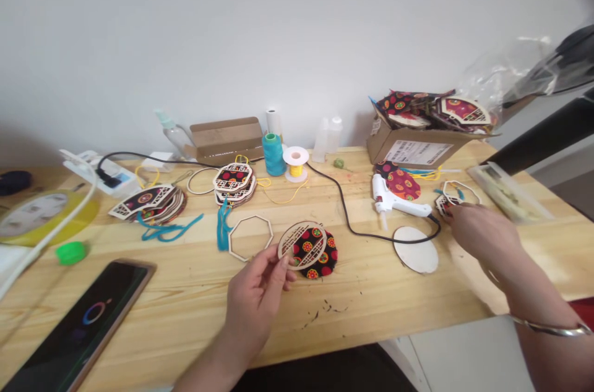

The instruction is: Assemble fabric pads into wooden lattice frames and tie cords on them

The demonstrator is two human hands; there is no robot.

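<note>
My left hand [260, 293] pinches the edge of a round wooden lattice frame [304, 248] between thumb and fingers. Behind and to the right of that frame lies a round piece of black fabric [328, 255] with red and orange flowers, partly covered by it. Over at the right, my right hand [485, 237] reaches to a small wooden lattice piece [444, 205], its fingertips turned down and mostly hidden. A thin octagonal ring [457, 194] lies just beyond these fingers. Left of my right hand are a white glue gun [394, 201] and a pale oval disc [416, 251].
A carton [413, 148] of patterned pieces stands at the back right, a clear plastic box [508, 194] near it. Teal thread [274, 157] and a yellow spool [296, 164] stand mid-back. The glue gun's black cord [346, 213] crosses the table. A phone [83, 324] lies front left.
</note>
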